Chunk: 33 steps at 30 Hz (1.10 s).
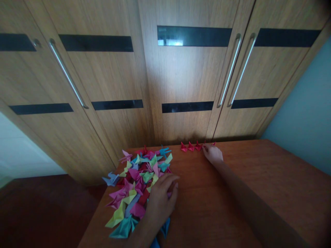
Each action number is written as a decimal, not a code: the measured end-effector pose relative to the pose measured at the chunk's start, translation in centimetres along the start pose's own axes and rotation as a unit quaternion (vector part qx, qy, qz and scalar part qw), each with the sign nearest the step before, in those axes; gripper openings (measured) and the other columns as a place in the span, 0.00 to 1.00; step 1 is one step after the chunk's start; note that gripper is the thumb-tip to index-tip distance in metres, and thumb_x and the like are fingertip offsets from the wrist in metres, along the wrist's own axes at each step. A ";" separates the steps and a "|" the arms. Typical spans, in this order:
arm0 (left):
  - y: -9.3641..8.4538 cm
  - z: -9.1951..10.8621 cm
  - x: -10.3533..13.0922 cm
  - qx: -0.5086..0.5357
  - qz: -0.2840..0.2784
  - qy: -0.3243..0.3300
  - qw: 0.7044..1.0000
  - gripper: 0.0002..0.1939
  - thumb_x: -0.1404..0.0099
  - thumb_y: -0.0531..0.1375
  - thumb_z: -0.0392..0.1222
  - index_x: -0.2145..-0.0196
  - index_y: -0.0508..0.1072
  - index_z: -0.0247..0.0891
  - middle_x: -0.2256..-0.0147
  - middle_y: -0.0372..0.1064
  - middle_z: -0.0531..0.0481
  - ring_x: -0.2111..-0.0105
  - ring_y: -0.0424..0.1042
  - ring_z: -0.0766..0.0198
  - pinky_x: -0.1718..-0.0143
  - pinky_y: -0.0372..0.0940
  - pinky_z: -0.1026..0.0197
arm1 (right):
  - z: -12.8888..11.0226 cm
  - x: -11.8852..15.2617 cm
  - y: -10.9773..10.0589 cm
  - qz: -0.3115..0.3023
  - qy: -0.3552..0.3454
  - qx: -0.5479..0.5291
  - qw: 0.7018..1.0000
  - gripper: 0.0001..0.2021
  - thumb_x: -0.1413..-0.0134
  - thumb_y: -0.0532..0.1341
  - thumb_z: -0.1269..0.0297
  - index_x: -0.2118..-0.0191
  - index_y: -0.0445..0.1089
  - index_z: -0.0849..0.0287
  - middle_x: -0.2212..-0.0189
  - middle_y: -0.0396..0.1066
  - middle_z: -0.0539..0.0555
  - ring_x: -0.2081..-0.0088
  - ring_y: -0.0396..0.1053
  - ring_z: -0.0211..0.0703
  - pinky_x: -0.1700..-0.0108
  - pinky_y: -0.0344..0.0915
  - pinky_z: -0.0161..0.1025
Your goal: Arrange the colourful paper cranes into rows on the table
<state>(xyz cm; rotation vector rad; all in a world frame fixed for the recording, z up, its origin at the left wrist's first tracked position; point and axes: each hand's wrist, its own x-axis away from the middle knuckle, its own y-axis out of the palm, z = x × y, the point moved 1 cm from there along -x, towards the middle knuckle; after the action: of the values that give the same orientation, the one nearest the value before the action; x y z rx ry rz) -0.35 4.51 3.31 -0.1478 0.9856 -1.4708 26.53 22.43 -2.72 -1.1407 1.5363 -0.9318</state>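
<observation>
A pile of folded paper cranes (139, 175) in pink, red, yellow, green and blue covers the left part of the wooden table. My left hand (162, 196) is over the right side of this pile, thumb and fingers curved but apart, with no crane visibly gripped. Along the table's far edge stands a short row of red paper cranes (190, 146). My right hand (213, 154) is at this row with its fingertips pinched together on a red paper crane (204, 146), mostly hidden by the fingers. Another red crane (214, 143) shows partly behind that hand.
The reddish-brown table (258, 172) reaches to a tall wooden wardrobe (183, 75) with long metal handles (231, 69). A light blue crane (111, 179) pokes out at the table's left edge. Beyond that edge is dark floor (51, 210). A pale wall (302, 113) stands on the right.
</observation>
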 end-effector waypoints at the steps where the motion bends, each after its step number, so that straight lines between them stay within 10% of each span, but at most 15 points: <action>1: 0.0 0.0 0.0 -0.001 0.001 0.000 1.000 0.12 0.38 0.54 0.33 0.59 0.73 0.41 0.59 0.72 0.47 0.58 0.71 0.60 0.55 0.67 0.57 | 0.2 0.0 0.0 0.001 0.002 0.001 1.000 0.14 0.40 0.50 0.59 0.54 0.71 0.50 0.58 0.73 0.53 0.59 0.70 0.45 0.61 0.63 0.35; 13: -0.1 0.0 -0.1 0.006 0.004 0.019 1.000 0.12 0.37 0.53 0.33 0.59 0.73 0.41 0.60 0.72 0.47 0.58 0.71 0.60 0.55 0.67 0.57 | 1.3 0.6 -0.4 0.009 0.027 0.001 1.000 0.16 0.40 0.50 0.55 0.52 0.68 0.51 0.62 0.74 0.54 0.62 0.71 0.45 0.64 0.60 0.35; 19: -0.1 0.1 -0.1 0.001 0.008 0.013 1.000 0.12 0.38 0.53 0.33 0.60 0.73 0.41 0.60 0.72 0.47 0.59 0.72 0.60 0.56 0.68 0.57 | 3.0 1.0 -0.2 0.079 0.149 -0.017 0.986 0.22 0.39 0.46 0.50 0.49 0.64 0.57 0.63 0.72 0.59 0.64 0.70 0.49 0.64 0.61 0.39; 33: -0.1 0.1 0.0 0.008 -0.002 0.006 1.000 0.11 0.37 0.53 0.33 0.60 0.73 0.41 0.60 0.72 0.46 0.58 0.71 0.60 0.55 0.67 0.56 | 4.2 -1.0 0.3 0.005 0.158 -0.034 0.987 0.24 0.42 0.47 0.46 0.53 0.68 0.58 0.56 0.68 0.62 0.57 0.69 0.52 0.60 0.64 0.44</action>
<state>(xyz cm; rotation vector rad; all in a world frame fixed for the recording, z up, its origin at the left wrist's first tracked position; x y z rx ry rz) -0.37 4.49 3.39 -0.1294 0.9834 -1.4853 30.65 23.31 -3.75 -1.0680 1.8377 -1.1014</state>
